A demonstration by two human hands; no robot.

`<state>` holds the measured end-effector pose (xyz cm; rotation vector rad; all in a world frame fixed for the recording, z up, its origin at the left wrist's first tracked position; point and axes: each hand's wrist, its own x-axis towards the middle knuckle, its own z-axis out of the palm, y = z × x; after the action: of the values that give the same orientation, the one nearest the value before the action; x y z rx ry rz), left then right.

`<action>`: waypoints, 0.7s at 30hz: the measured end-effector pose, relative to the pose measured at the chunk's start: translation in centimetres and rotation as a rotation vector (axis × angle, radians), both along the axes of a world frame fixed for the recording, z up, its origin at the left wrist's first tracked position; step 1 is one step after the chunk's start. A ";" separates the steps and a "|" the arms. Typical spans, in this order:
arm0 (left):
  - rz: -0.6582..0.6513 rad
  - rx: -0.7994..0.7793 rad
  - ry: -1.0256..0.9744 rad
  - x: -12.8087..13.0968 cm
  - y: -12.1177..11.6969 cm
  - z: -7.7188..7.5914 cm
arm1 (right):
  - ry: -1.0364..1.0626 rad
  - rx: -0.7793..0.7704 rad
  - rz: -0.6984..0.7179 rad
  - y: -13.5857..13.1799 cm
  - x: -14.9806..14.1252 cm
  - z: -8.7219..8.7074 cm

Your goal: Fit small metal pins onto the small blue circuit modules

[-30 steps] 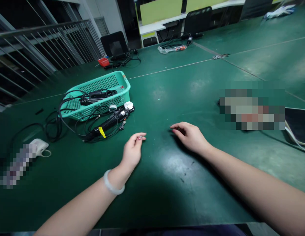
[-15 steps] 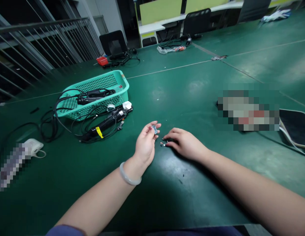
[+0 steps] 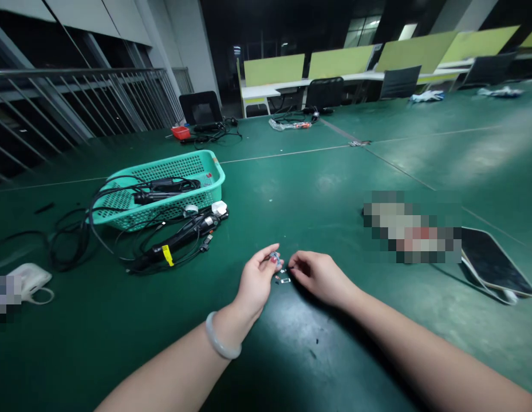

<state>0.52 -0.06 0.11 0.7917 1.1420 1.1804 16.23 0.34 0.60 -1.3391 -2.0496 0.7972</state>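
My left hand (image 3: 257, 279) pinches a small bluish part (image 3: 275, 258) between thumb and fingertips, just above the green table (image 3: 291, 337). A pale bangle sits on that wrist. My right hand (image 3: 318, 275) rests curled on the table right beside it, fingertips close to two tiny loose parts (image 3: 283, 279) lying between the hands. Whether the right fingers hold anything is hidden.
A teal basket (image 3: 162, 189) with black cables stands at the left, with a black tool (image 3: 184, 232) bearing a yellow tag in front of it. A white mask (image 3: 27, 280) lies far left, a tablet (image 3: 491, 263) at the right. Desks and chairs stand behind.
The view has tilted up, showing more of the room. My left hand brought its small part in toward the right hand. Tiny parts now lie between the hands.
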 end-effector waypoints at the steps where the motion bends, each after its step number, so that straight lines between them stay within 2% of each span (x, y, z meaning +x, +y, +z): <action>1: -0.002 0.008 0.007 0.0 0.0 0.0 | 0.044 -0.015 -0.028 0.1 0.0 0.0; 7: 0.009 0.022 -0.023 0.2 -0.1 -0.1 | 0.403 -0.155 -0.107 0.6 -0.4 -0.2; 11: -0.010 0.029 -0.050 0.2 -0.2 0.1 | 0.540 -0.243 -0.131 0.7 -0.8 -0.4; 14: -0.026 0.036 -0.064 0.2 -0.3 0.0 | 0.526 -0.216 -0.165 0.6 -1.0 -0.6; 21: -0.055 0.005 -0.039 0.1 -0.4 -0.2 | 0.357 -0.042 -0.224 0.3 -1.6 -1.0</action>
<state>0.61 -0.48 -0.04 0.7964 1.0791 1.1488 14.59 0.63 -0.40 -1.3120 -1.5855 0.9070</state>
